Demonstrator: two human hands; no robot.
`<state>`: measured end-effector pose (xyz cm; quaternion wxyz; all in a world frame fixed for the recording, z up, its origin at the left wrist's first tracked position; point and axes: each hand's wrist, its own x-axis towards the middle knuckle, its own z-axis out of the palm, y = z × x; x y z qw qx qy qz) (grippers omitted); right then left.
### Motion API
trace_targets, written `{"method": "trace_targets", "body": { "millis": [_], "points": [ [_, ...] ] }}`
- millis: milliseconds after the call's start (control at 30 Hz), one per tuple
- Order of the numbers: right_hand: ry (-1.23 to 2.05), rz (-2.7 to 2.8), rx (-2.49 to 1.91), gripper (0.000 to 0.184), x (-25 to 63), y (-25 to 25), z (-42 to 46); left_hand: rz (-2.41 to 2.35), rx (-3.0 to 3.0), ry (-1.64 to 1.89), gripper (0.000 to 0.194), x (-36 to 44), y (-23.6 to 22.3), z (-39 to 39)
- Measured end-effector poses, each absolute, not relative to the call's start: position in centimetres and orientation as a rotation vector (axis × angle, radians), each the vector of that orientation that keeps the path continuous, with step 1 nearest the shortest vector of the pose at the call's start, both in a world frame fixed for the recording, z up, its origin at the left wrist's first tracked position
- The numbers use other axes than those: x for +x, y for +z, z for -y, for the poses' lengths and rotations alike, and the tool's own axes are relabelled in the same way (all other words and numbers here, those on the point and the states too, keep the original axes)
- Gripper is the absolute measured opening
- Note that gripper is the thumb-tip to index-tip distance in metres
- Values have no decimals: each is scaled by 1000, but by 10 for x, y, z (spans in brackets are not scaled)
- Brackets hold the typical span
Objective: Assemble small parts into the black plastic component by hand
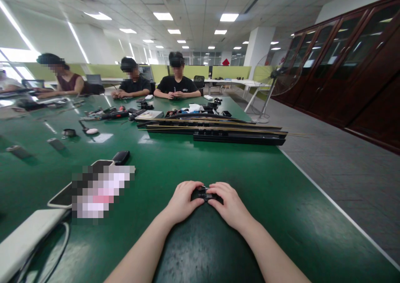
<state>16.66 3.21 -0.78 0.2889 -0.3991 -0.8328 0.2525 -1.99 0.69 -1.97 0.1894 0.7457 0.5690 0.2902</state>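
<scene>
Between my two hands is a small black part point(205, 194) with a shiny bit near its top, low over the green table point(175, 158). My left hand point(184, 199) grips its left side, thumb in front and fingers behind. From the right, my right hand point(229, 202) pinches it the same way. The fingers hide much of the part, and its exact kind is too small to tell. Whether it rests on the table I cannot tell.
Long black rails point(240, 138) with thin brass-coloured rods lie across the table ahead. To my left are a phone point(62, 195), a blurred pink-white item point(103, 195) and a white power bank point(31, 241) with a cable. Several people sit opposite; a fan point(273, 77) stands right.
</scene>
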Motion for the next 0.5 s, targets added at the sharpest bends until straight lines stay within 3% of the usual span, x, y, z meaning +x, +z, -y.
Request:
{"method": "trace_targets", "body": {
  "millis": [500],
  "points": [
    [621, 2265, -1113, 23, 167, -6, -30, -1603, 2122, 840, 38, -19, -21, -8]
  ]
}}
